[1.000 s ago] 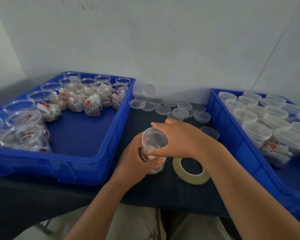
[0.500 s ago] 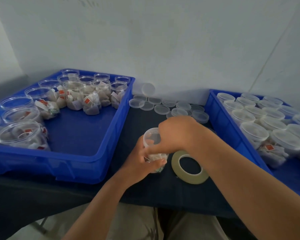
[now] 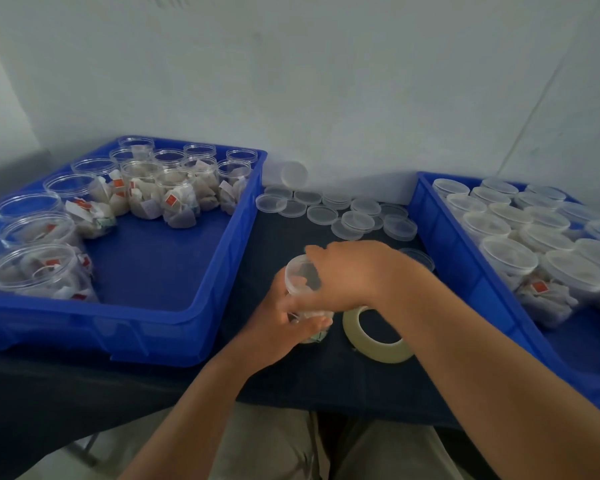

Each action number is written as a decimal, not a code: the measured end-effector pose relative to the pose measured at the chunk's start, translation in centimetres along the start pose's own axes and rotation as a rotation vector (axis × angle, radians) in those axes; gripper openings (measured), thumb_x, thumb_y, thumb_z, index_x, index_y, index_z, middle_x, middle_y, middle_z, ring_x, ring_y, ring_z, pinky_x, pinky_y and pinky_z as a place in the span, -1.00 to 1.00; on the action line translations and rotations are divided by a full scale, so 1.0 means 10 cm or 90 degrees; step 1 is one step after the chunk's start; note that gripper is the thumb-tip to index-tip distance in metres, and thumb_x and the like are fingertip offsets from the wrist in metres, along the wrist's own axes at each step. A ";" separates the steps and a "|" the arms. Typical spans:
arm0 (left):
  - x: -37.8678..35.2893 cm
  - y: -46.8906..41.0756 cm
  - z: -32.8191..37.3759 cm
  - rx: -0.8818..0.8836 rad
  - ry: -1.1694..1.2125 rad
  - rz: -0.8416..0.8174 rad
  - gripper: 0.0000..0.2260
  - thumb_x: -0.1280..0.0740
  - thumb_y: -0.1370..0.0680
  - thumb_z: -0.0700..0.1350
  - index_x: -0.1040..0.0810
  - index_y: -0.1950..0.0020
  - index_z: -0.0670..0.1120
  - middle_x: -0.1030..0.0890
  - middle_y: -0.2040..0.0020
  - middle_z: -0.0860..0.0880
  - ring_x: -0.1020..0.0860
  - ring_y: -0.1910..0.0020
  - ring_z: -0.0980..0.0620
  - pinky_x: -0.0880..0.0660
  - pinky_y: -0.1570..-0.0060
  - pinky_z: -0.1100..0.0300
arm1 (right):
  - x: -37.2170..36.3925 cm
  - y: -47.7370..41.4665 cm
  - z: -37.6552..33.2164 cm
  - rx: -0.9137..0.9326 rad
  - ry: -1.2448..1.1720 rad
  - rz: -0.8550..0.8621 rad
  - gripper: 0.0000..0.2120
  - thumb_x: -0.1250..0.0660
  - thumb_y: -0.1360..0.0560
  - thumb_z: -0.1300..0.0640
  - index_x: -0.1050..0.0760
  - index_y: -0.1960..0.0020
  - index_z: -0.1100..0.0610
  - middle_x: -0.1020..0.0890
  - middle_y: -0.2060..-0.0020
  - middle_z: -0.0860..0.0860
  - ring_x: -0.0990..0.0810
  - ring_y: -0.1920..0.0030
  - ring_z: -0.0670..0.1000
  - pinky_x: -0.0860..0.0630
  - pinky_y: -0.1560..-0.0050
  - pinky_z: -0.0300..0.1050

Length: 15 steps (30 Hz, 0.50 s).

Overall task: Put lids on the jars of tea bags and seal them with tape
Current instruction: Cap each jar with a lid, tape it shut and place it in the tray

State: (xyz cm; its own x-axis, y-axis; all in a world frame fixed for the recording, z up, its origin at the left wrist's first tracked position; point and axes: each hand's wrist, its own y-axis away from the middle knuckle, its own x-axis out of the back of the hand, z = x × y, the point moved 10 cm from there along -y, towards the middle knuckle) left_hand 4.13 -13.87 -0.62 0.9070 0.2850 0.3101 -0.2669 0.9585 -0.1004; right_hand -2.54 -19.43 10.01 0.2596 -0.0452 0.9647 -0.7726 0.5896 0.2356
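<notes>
My only camera rode on my head, facing forward and down, close above my left hand (image 3: pixel 278 323) and right hand (image 3: pixel 354 271) at centre frame; wall (image 3: pixel 291 81) above.

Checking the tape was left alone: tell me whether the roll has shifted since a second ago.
No. The tape roll lies in the same spot beside the right blue crate's wall.

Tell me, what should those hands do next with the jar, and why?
Probably the right hand should finish pressing the lid tight. Its fingers curl over the top of the jar while the left hand grips its body from below, and I cannot tell whether the lid is fully seated. The tape roll lies just right of the jar, ready for sealing afterwards.
</notes>
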 end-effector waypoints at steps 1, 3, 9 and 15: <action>0.00 0.00 0.00 -0.001 0.003 -0.003 -0.23 -0.58 -0.47 0.09 -0.18 -0.53 0.26 -0.50 -0.28 0.37 -0.51 -0.29 0.33 -0.51 -0.14 0.40 | 0.01 0.03 -0.04 0.057 -0.022 -0.037 -0.10 -0.31 -0.43 -0.53 -0.13 -0.65 -0.21 -0.49 -0.28 -0.03 -0.56 -0.18 0.05 -0.54 -0.02 0.04; 0.00 -0.01 0.00 0.002 -0.002 0.000 -0.21 -0.57 -0.47 0.13 -0.16 -0.54 0.26 -0.48 -0.36 0.31 -0.51 -0.32 0.29 -0.51 -0.23 0.27 | 0.08 0.06 -0.10 0.130 -0.009 -0.023 -0.14 -0.40 -0.48 -0.40 -0.06 -0.64 -0.34 -0.47 -0.28 -0.07 -0.56 -0.13 0.01 -0.58 -0.07 0.02; -0.04 0.00 -0.04 0.006 -0.017 -0.004 -0.38 -0.55 -0.52 0.07 -0.24 -0.39 0.34 -0.48 -0.14 0.51 -0.51 -0.18 0.42 -0.44 0.00 0.56 | 0.12 -0.01 -0.07 -0.039 0.103 0.151 -0.03 0.23 -0.41 -0.67 -0.54 -0.07 0.11 -0.55 0.27 -0.02 -0.53 0.28 -0.01 -0.30 0.37 -0.07; -0.02 0.00 -0.05 0.008 -0.018 -0.009 -0.24 -0.56 -0.50 0.14 -0.09 -0.47 0.34 -0.40 -0.29 0.44 -0.40 -0.24 0.54 -0.41 -0.04 0.59 | 0.14 0.04 0.04 0.159 -0.006 -0.031 -0.05 -0.46 -0.38 -0.44 -0.06 -0.63 -0.37 -0.47 -0.37 -0.14 -0.51 -0.33 -0.02 -0.53 -0.26 0.05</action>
State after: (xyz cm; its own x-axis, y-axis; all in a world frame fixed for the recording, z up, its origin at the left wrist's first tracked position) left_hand 4.16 -13.96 -1.15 0.9009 0.2719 0.3384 -0.2588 0.9623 -0.0841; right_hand -2.72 -19.51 11.50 0.2963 -0.0765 0.9520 -0.8783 0.3697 0.3031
